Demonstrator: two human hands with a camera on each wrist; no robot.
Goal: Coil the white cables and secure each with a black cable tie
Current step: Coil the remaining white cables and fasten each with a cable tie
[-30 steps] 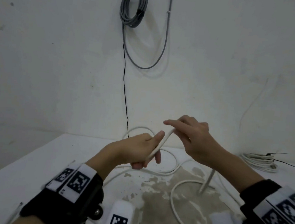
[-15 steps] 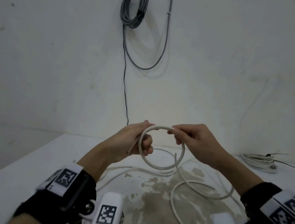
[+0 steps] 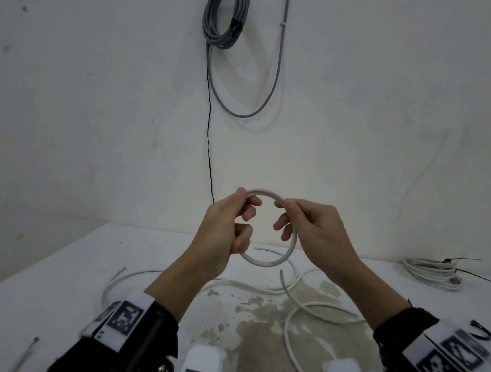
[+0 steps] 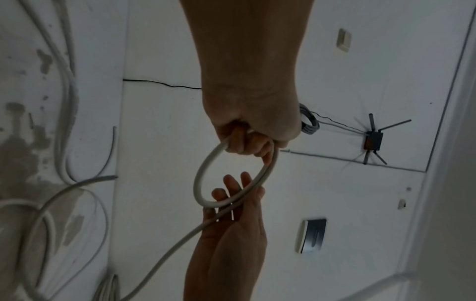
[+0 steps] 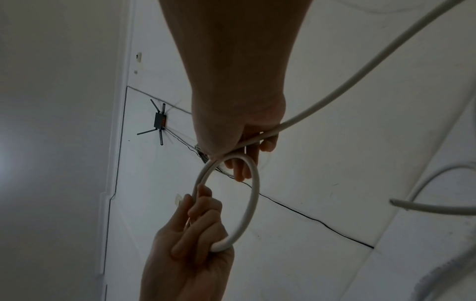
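Observation:
I hold one small loop of white cable (image 3: pixel 264 263) upright above the table, between both hands. My left hand (image 3: pixel 246 212) grips the loop's left side with curled fingers (image 4: pixel 244 142). My right hand (image 3: pixel 284 222) pinches its upper right between thumb and forefinger, and the other fingers (image 5: pixel 240 169) reach through the ring. The rest of the white cable (image 3: pixel 290 338) runs from the right hand down onto the table in loose curves. A loose black cable tie (image 3: pixel 480 334) lies at the right, beside my right wrist.
A coiled white cable bundle (image 3: pixel 432 272) bound with a black tie lies at the table's back right. A grey cable coil (image 3: pixel 225 12) hangs on the wall, and a thin black wire (image 3: pixel 209 141) runs down from it. A stained patch (image 3: pixel 255 329) marks the table (image 3: pixel 51 287).
A second ago the cable ran almost straight between my hands. It has since been bent into a closed ring, and both hands have risen slightly with it.

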